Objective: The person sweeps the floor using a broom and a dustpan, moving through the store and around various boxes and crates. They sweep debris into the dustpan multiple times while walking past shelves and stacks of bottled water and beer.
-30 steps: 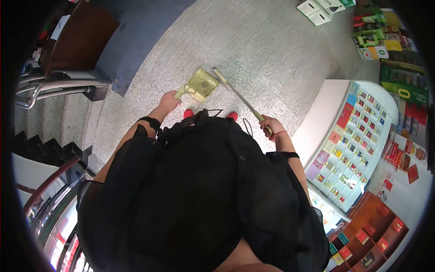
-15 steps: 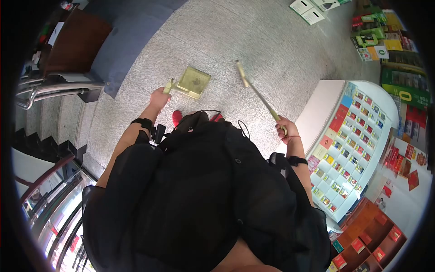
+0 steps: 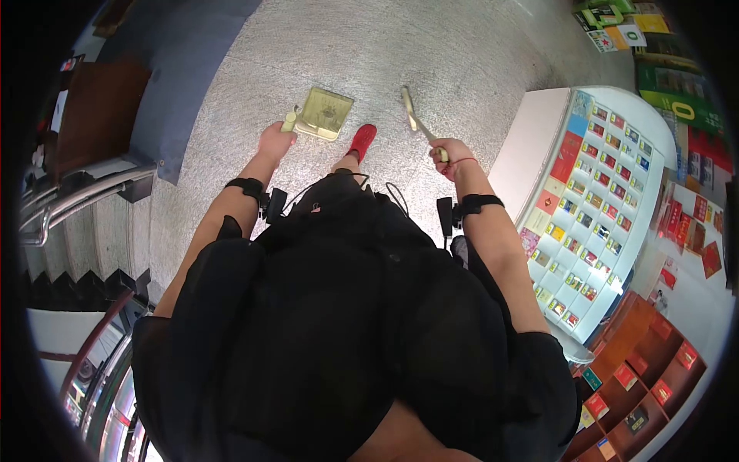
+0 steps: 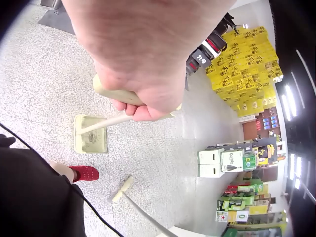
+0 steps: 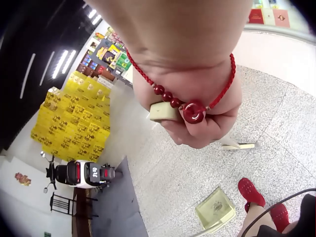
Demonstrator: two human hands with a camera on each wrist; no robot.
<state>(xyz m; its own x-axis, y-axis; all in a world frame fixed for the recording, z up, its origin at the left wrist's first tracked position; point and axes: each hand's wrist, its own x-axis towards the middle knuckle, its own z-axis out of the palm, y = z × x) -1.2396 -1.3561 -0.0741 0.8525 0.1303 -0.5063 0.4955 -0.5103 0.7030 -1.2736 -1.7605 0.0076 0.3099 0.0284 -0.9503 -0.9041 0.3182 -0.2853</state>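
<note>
My left hand (image 3: 276, 143) grips the handle of a pale yellow-green long-handled dustpan (image 3: 327, 112), its fingers wrapped round the grip in the left wrist view. The pan lies low over the floor, in front and a little left. My right hand (image 3: 453, 157) holds the end of a broom (image 3: 409, 108); from there its stick slants down to a narrow pale head, apart from the pan and to its right. In the right wrist view, the handle's butt end (image 5: 165, 111) pokes out of the fist, and the broom head (image 5: 241, 146) shows past the fingers.
A red shoe (image 3: 365, 138) stands between pan and broom on the speckled floor (image 3: 308, 46). To the right is a white display counter (image 3: 531, 146) with small packets. Left are a dark mat (image 3: 165, 69), a metal rail (image 3: 92, 189) and steps. Drink cartons (image 4: 211, 163) stand farther off.
The broom head has swung right, away from the dustpan it was beside. One red shoe has come forward between them. The counter and mat have shifted in view.
</note>
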